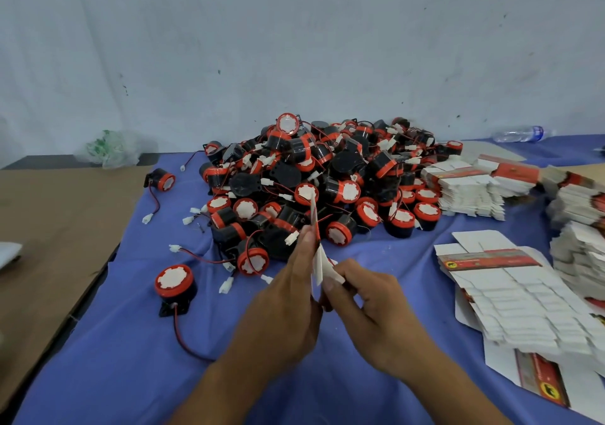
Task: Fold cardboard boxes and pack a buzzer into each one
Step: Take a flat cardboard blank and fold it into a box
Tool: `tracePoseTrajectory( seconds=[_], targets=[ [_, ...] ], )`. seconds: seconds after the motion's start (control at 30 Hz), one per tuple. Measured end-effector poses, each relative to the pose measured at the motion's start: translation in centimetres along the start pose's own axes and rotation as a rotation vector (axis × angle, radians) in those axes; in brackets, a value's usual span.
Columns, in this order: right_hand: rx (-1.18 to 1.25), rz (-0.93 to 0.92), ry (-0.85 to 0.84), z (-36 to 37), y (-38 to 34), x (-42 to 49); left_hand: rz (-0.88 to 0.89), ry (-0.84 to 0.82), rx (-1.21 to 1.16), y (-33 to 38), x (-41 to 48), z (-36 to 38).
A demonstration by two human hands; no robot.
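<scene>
Reaches in with both bare forearms. Holds flat box [319,262] upright in left hand [288,293], fingers extended; pinches its lower flap with right hand [370,310], fingers curled.

buzzers [327,175]: glossy plastic | box blanks [523,306]: matt cardboard | table cover [131,359]: smooth cloth

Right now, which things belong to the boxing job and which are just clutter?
Job: box blank, held by left hand and right hand; buzzer pile; flat box stacks.
Lying about: plastic bag; water bottle; brown cardboard sheet.
</scene>
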State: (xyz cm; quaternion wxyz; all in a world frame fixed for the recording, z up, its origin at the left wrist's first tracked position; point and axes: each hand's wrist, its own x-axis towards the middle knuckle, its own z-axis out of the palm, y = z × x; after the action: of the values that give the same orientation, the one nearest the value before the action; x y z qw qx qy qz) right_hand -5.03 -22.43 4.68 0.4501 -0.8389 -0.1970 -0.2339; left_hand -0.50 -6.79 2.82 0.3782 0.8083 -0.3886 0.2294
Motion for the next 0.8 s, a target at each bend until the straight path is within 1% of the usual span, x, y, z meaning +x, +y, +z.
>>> tracePoseTrajectory(
  seconds=[0.1, 0.17, 0.23, 0.3, 0.43, 0.5, 0.63, 0.77, 0.8],
  targets=[
    [-0.046, -0.003, 0.046, -0.1, 0.1, 0.1, 0.015, 0.032, 0.013, -0.1, 0.0, 0.2],
    [-0.074, -0.002, 0.079, 0.1, 0.2, 0.0, -0.022, -0.037, -0.021, -0.3, -0.3, 0.0],
    [-0.096, 0.0, 0.086, 0.2, 0.1, 0.0, -0.08, -0.132, -0.16, -0.3, -1.0, -0.3],
    [-0.092, -0.007, 0.043, 0.0, 0.2, 0.0, -0.129, -0.141, -0.261, -0.4, -1.3, -0.4],
    [-0.072, -0.008, -0.163, -1.9, 0.1, 0.2, -0.212, -0.107, -0.374, -0.8, -1.0, -0.6],
    [-0.066, -0.011, -0.25, -2.9, 0.1, 0.2, -0.223, -0.095, -0.411, -1.1, -0.9, -0.7],
    [-0.139, -0.035, -0.281, -3.7, 0.2, 0.0, -0.221, -0.066, -0.458, -0.9, -0.8, -0.8],
    [-0.372, -0.176, -0.315, -2.7, -0.2, 0.0, -0.258, 0.057, -0.36, -0.7, -0.7, -0.1],
    [-0.427, -0.209, -0.299, -2.2, -0.3, 0.0, -0.26, 0.096, -0.338, -0.6, -0.7, 0.0]
  ],
)
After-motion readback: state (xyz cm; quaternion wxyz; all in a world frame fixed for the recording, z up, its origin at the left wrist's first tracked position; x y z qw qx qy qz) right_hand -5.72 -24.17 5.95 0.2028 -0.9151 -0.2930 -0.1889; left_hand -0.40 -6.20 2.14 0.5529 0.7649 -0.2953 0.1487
